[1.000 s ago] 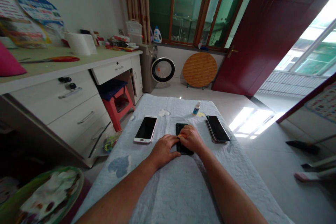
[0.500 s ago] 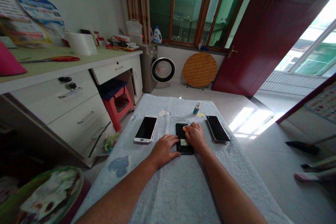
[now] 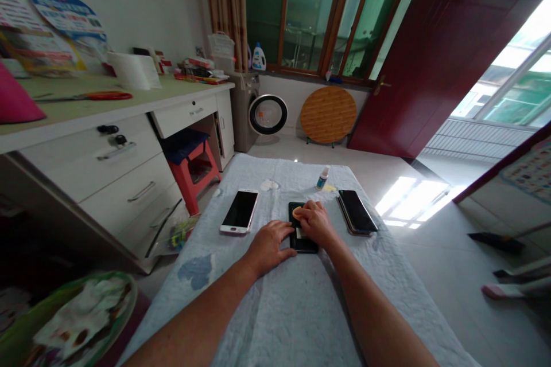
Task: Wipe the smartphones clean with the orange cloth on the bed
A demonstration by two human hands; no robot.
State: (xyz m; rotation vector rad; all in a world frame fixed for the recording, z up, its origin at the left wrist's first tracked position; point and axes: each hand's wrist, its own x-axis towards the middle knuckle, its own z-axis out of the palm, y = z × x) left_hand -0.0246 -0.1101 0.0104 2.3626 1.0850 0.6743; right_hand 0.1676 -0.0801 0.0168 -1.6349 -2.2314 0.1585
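A dark phone point(image 3: 305, 248) lies face down on the cloth-covered table point(image 3: 293, 309), a pale label on its back. My right hand point(image 3: 316, 223) grips a small round orange-beige sponge pad point(image 3: 297, 213) and presses it on the phone's upper part, hiding some of the back. Against the phone's left edge rests my left hand point(image 3: 271, 243), fingers apart, steadying it without gripping. A white phone point(image 3: 240, 211) with a black screen lies to the left. On the right is a black phone point(image 3: 358, 212), apparently stacked on another. Behind stands a small spray bottle point(image 3: 322, 178).
A white desk point(image 3: 116, 120) with drawers runs along the left, a red stool point(image 3: 191, 172) beneath it. At lower left is a bin point(image 3: 129, 298) with rubbish. A washing machine point(image 3: 245, 109) with its door open and a round wooden tabletop point(image 3: 328, 114) stand beyond the table.
My right hand has slid the sponge pad slightly left across the phone's back, and more of the pad shows. My left hand stays in place.
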